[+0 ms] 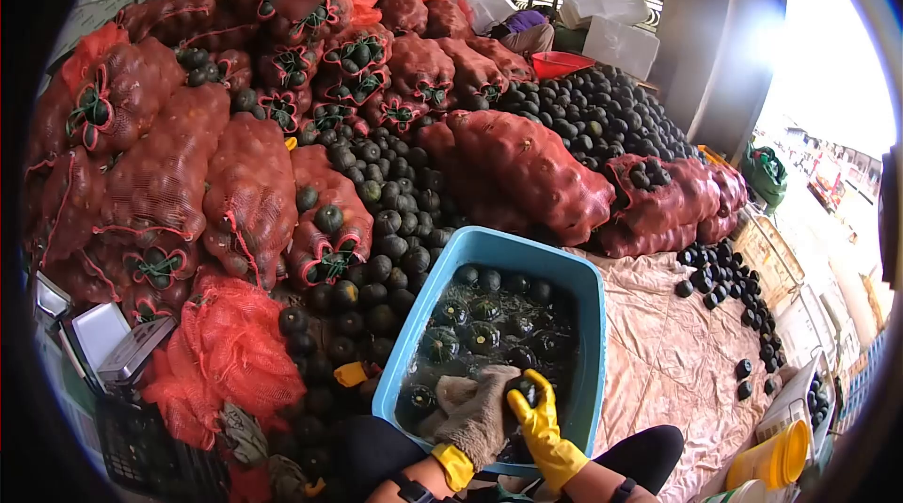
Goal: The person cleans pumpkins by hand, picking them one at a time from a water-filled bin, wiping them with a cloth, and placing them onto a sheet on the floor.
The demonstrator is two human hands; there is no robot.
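Observation:
A blue tub [594, 343] of water stands between my knees, with several dark green squashes [439, 344] floating in it. Over the tub's near part, my right hand [544, 426], in a yellow rubber glove, grips one dark squash [527, 393] with its fingers curled over it. My left hand [475, 418] is under a wet brown cloth [461, 397] pressed against the squash's left side. The cloth hides the left fingers; only the yellow cuff shows at the wrist.
Red mesh sacks [155, 165] are piled at the left and back. Loose squashes [602, 108] heap behind the tub. A pale sheet [658, 343] lies at the right, near a yellow bucket [771, 456]. Empty red netting [230, 343] and a scale [132, 348] are at the left. A person [529, 33] sits far back.

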